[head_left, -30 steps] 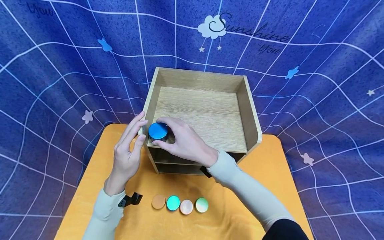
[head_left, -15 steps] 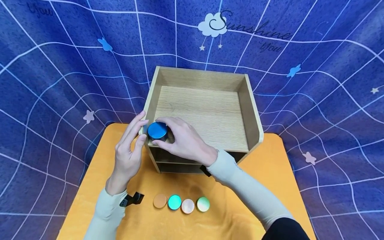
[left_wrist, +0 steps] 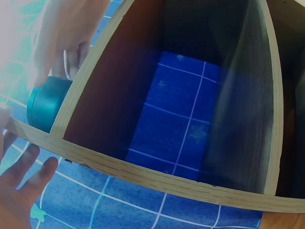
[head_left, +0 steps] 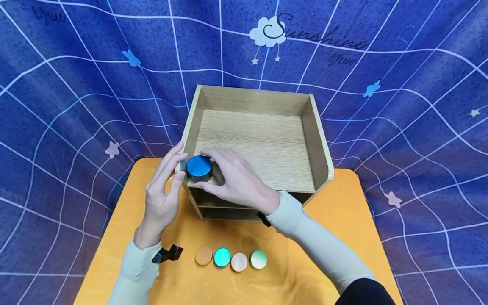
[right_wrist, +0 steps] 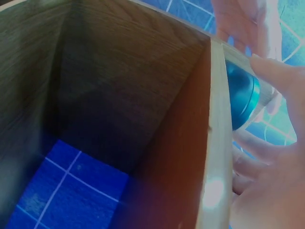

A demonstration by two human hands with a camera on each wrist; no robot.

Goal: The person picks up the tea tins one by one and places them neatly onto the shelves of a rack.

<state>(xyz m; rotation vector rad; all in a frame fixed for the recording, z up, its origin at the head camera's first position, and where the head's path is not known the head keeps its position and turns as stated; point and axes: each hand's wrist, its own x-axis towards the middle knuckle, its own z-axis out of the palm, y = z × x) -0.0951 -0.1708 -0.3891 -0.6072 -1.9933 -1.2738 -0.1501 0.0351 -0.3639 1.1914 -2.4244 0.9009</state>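
A round blue tin (head_left: 199,166) stands at the front left corner of the wooden shelf unit's top board (head_left: 259,144), close to the left side panel (head_left: 193,123). My right hand (head_left: 242,178) curves round the tin, with the thumb at its near side and the fingers at its far side. In the right wrist view the tin (right_wrist: 242,95) shows between the thumb and fingers of the right hand (right_wrist: 274,157). My left hand (head_left: 162,199) has its fingers extended at the outer face and front edge of the left panel.
Four lids or tins lie in a row on the orange cloth (head_left: 297,254) before the unit: orange (head_left: 203,256), turquoise (head_left: 222,257), pale pink (head_left: 239,262) and green (head_left: 258,259). Lower compartments (left_wrist: 176,105) open toward the front. A blue patterned curtain (head_left: 95,76) surrounds the table.
The blue tin has shifted very slightly left toward the panel, and more of its side shows. The right hand's grasp looks a little looser. The left hand stays in place.
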